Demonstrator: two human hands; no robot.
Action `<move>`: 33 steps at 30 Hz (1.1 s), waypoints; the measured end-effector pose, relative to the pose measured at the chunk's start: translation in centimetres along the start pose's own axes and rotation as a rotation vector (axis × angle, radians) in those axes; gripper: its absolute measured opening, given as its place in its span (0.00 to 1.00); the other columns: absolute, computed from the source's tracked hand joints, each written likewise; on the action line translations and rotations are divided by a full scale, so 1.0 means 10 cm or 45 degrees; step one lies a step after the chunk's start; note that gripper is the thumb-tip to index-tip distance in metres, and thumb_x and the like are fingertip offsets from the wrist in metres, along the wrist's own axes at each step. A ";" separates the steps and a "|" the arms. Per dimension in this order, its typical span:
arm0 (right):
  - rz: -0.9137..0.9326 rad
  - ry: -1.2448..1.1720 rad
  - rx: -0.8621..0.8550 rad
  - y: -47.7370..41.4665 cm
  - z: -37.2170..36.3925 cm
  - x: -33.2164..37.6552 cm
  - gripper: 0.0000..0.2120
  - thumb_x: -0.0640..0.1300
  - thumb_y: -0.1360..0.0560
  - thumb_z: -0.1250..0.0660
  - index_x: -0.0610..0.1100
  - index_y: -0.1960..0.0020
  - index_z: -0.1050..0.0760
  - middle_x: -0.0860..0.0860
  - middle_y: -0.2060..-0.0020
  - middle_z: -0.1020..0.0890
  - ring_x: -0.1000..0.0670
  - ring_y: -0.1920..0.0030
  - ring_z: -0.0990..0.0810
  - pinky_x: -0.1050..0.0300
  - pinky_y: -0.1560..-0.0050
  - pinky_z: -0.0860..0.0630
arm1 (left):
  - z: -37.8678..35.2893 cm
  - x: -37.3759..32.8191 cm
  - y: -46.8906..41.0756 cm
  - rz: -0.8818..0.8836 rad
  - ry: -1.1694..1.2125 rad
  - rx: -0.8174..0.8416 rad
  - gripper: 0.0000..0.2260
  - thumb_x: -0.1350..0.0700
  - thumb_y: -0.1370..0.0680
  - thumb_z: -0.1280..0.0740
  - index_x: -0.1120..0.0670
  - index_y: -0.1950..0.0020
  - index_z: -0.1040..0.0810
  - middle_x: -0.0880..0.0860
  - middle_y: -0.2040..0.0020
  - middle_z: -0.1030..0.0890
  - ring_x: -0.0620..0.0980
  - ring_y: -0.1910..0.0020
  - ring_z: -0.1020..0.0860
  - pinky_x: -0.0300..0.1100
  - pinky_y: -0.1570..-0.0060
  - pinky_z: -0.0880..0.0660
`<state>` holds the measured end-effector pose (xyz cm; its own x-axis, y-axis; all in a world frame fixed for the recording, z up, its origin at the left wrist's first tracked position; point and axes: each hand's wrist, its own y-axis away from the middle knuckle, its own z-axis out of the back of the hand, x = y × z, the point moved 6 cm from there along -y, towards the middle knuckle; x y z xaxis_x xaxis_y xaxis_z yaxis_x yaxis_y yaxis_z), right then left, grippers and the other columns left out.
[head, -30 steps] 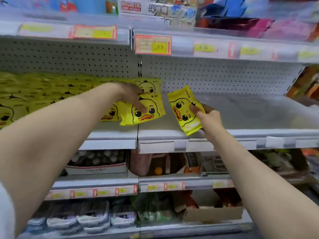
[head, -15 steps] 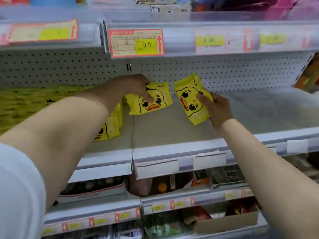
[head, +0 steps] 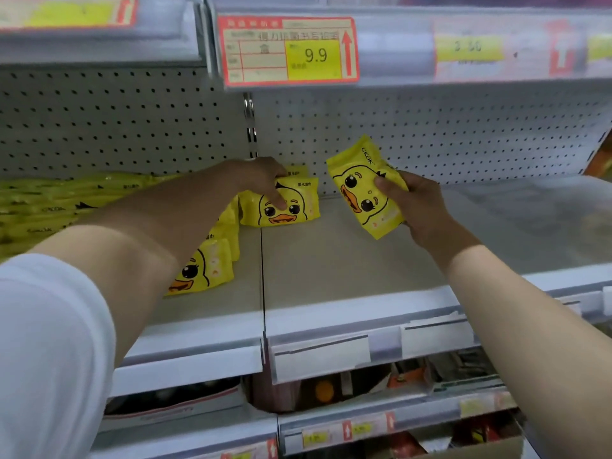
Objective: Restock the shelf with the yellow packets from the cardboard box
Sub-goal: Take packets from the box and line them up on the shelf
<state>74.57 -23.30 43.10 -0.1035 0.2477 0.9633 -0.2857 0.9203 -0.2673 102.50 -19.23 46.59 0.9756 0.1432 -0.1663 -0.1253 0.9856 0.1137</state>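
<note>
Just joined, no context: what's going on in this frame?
A person is stocking a shop shelf with yellow duck-face packets. The left hand holds the upright packet by its top, set at the back of the shelf beside the row of packets. The right hand grips the tilted packet in the air above the bare stretch of shelf to the right, not yet put down. The cardboard box is out of view.

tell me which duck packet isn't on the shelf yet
The packet in the right hand, held tilted above the shelf; the others all rest on it.
</note>
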 end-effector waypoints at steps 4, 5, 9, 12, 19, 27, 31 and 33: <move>-0.015 0.009 0.013 -0.03 -0.04 0.01 0.05 0.43 0.26 0.25 0.47 0.50 0.16 0.46 0.55 0.13 0.45 0.53 0.14 0.43 0.49 0.17 | -0.01 0.08 -0.10 -0.010 0.013 -0.021 0.29 0.47 0.33 0.21 0.54 0.36 0.24 0.54 0.41 0.20 0.53 0.45 0.22 0.44 0.45 0.24; -0.018 0.010 0.012 -0.04 -0.04 0.01 0.05 0.43 0.26 0.25 0.47 0.50 0.16 0.46 0.55 0.13 0.45 0.54 0.14 0.44 0.50 0.17 | -0.01 0.09 -0.12 -0.016 0.013 -0.028 0.30 0.47 0.33 0.21 0.55 0.35 0.24 0.54 0.40 0.21 0.53 0.44 0.22 0.45 0.44 0.24; -0.007 0.038 0.022 -0.05 -0.05 0.02 0.07 0.43 0.26 0.25 0.45 0.49 0.16 0.46 0.55 0.13 0.45 0.55 0.14 0.46 0.52 0.17 | -0.02 0.10 -0.18 -0.023 0.003 -0.052 0.29 0.47 0.33 0.21 0.56 0.35 0.24 0.55 0.40 0.20 0.54 0.44 0.22 0.43 0.47 0.25; -0.008 0.043 0.035 -0.04 -0.05 0.02 0.05 0.43 0.26 0.25 0.46 0.50 0.16 0.48 0.58 0.13 0.47 0.57 0.14 0.49 0.55 0.17 | -0.03 0.12 -0.20 -0.018 -0.026 -0.091 0.29 0.47 0.33 0.21 0.56 0.37 0.24 0.56 0.41 0.21 0.55 0.44 0.22 0.40 0.51 0.28; -0.052 0.052 0.019 -0.03 -0.05 -0.05 0.07 0.44 0.26 0.25 0.45 0.48 0.16 0.46 0.55 0.13 0.45 0.54 0.14 0.46 0.52 0.17 | 0.04 0.14 -0.18 -0.017 -0.226 -0.284 0.33 0.43 0.38 0.20 0.54 0.38 0.25 0.55 0.45 0.22 0.55 0.46 0.25 0.47 0.50 0.26; -0.054 0.129 0.144 0.08 -0.11 0.05 0.06 0.42 0.26 0.25 0.45 0.49 0.16 0.51 0.59 0.13 0.51 0.58 0.14 0.56 0.57 0.19 | 0.20 -0.13 0.08 -0.143 0.202 -0.658 0.26 0.44 0.32 0.23 0.51 0.39 0.26 0.55 0.42 0.24 0.55 0.42 0.25 0.47 0.47 0.27; -0.048 0.229 0.315 0.14 -0.19 0.15 0.05 0.41 0.26 0.25 0.46 0.50 0.16 0.50 0.60 0.13 0.52 0.59 0.15 0.57 0.57 0.18 | 0.17 -0.62 0.47 -0.409 1.002 -0.426 0.15 0.50 0.24 0.28 0.48 0.39 0.23 0.50 0.43 0.20 0.44 0.46 0.20 0.40 0.49 0.23; -0.068 0.279 0.401 0.18 -0.25 0.16 0.05 0.41 0.27 0.25 0.45 0.50 0.16 0.49 0.59 0.13 0.50 0.58 0.15 0.54 0.54 0.19 | 0.09 -0.78 0.62 -0.500 1.036 -0.338 0.12 0.53 0.24 0.28 0.48 0.41 0.22 0.48 0.43 0.19 0.42 0.46 0.21 0.38 0.53 0.23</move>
<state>76.25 -20.47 44.19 0.1156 0.2918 0.9495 -0.5673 0.8041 -0.1781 94.28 -14.33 49.45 0.5438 -0.2837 -0.7898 0.0515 0.9506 -0.3060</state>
